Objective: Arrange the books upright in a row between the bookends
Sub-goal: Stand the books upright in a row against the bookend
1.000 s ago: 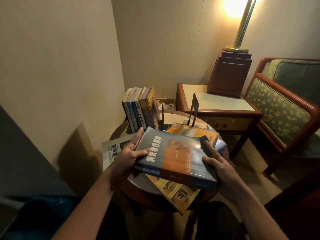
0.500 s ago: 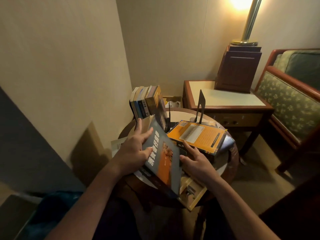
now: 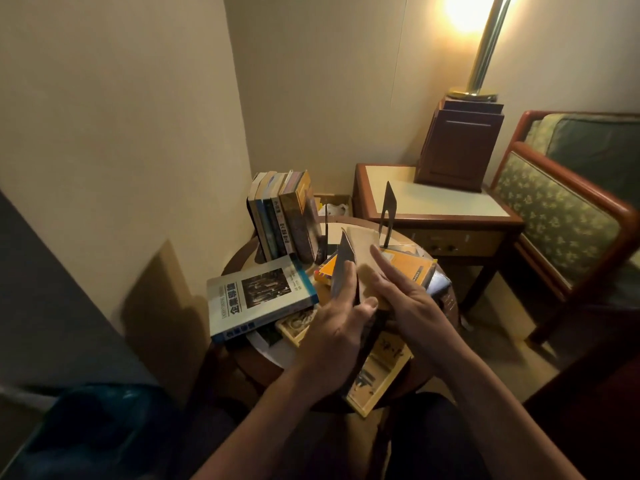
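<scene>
Between my hands a dark blue book (image 3: 343,261) stands tilted on its edge above the round table (image 3: 263,355). My left hand (image 3: 332,330) grips it from the left, thumb across its near edge. My right hand (image 3: 405,299) lies flat against its right side with straight fingers. Several books (image 3: 284,216) stand upright in a row at the back left, next to a thin black bookend (image 3: 326,230). A second black bookend (image 3: 388,213) stands apart to the right. An orange book (image 3: 412,268), a blue-and-white book (image 3: 256,299) and a yellow book (image 3: 377,379) lie flat.
A wooden side table (image 3: 433,202) with a brown box (image 3: 460,147) and a lit floor lamp (image 3: 485,46) stands behind. A green patterned armchair (image 3: 561,216) is at the right. The wall is close on the left.
The dark blue book has turned from lying flat in both hands to standing on its edge. My right hand moved from under it to flat against its side. The blue-and-white book now shows.
</scene>
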`<state>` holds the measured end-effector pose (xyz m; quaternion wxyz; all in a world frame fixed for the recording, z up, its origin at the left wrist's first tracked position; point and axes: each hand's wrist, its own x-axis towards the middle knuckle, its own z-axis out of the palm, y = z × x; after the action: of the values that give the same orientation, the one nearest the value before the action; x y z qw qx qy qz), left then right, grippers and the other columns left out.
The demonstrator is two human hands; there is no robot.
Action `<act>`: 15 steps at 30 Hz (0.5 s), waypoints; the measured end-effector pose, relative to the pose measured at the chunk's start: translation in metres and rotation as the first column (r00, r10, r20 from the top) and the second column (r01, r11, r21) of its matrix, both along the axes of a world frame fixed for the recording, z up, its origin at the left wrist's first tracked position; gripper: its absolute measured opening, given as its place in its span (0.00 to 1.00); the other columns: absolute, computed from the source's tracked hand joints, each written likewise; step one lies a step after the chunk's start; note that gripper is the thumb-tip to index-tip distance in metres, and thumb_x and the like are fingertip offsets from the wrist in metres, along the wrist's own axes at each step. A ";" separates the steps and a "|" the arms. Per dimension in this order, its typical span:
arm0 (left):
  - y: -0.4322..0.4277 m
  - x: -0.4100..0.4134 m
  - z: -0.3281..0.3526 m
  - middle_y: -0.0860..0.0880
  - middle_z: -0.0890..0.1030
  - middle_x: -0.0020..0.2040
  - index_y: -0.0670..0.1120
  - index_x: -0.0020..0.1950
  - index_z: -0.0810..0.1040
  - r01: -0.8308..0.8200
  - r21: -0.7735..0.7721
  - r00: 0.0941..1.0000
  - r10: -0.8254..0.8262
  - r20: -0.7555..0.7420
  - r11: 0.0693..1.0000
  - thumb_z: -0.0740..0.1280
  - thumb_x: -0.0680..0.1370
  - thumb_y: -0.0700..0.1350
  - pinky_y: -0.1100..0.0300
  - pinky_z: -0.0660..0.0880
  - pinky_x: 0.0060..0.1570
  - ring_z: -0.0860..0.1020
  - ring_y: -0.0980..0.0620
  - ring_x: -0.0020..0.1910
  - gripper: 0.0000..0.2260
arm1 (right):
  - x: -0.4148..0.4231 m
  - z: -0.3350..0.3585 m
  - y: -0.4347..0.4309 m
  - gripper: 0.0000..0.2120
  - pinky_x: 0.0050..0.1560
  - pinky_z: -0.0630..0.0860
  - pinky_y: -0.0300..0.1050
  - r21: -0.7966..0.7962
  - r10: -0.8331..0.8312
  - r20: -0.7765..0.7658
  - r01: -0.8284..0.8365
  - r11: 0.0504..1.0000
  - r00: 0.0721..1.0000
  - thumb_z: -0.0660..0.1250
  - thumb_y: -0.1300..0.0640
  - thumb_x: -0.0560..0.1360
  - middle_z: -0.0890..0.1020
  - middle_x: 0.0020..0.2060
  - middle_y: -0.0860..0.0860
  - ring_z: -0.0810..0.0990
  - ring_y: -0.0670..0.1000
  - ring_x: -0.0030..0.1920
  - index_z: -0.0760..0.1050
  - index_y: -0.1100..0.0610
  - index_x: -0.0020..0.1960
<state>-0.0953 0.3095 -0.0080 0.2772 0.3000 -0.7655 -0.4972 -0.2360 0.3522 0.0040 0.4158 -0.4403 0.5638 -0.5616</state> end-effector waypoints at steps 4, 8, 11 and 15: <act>0.005 -0.022 -0.025 0.53 0.63 0.79 0.67 0.78 0.55 0.068 0.189 0.980 -0.030 -0.195 0.980 0.51 0.82 0.64 0.53 0.69 0.72 0.66 0.54 0.75 0.24 | -0.016 0.005 0.017 0.21 0.65 0.77 0.54 0.040 0.014 -0.046 -0.013 0.999 0.999 0.59 0.53 0.83 0.65 0.68 0.42 0.72 0.51 0.69 0.67 0.34 0.73; 0.004 -0.039 -0.051 0.48 0.50 0.81 0.47 0.82 0.49 0.086 -0.215 0.992 -0.063 0.113 0.973 0.56 0.84 0.52 0.50 0.51 0.79 0.50 0.48 0.81 0.28 | -0.028 0.005 0.024 0.21 0.62 0.79 0.56 0.153 -0.012 -0.120 0.031 0.988 0.993 0.64 0.48 0.80 0.64 0.72 0.47 0.72 0.55 0.69 0.69 0.30 0.70; -0.001 -0.056 -0.073 0.48 0.39 0.79 0.45 0.79 0.41 0.145 -0.293 0.967 -0.072 0.246 0.945 0.52 0.85 0.52 0.53 0.34 0.78 0.36 0.47 0.79 0.28 | -0.037 0.000 0.025 0.19 0.60 0.80 0.57 0.263 -0.146 -0.287 0.225 0.938 0.947 0.70 0.50 0.78 0.68 0.71 0.49 0.73 0.55 0.66 0.74 0.30 0.63; -0.011 -0.066 -0.080 0.54 0.40 0.81 0.53 0.82 0.43 0.111 0.037 0.952 -0.116 0.283 0.993 0.47 0.84 0.62 0.48 0.36 0.77 0.36 0.51 0.79 0.29 | -0.047 0.008 0.027 0.23 0.41 0.84 0.49 0.331 -0.224 -0.316 0.328 0.884 0.922 0.68 0.60 0.76 0.71 0.62 0.54 0.80 0.56 0.48 0.76 0.36 0.63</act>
<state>-0.1615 0.2985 -0.0876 0.1324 0.3266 -0.8082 -0.4719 -0.2830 0.3796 0.0119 0.3272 -0.3384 0.7698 -0.4310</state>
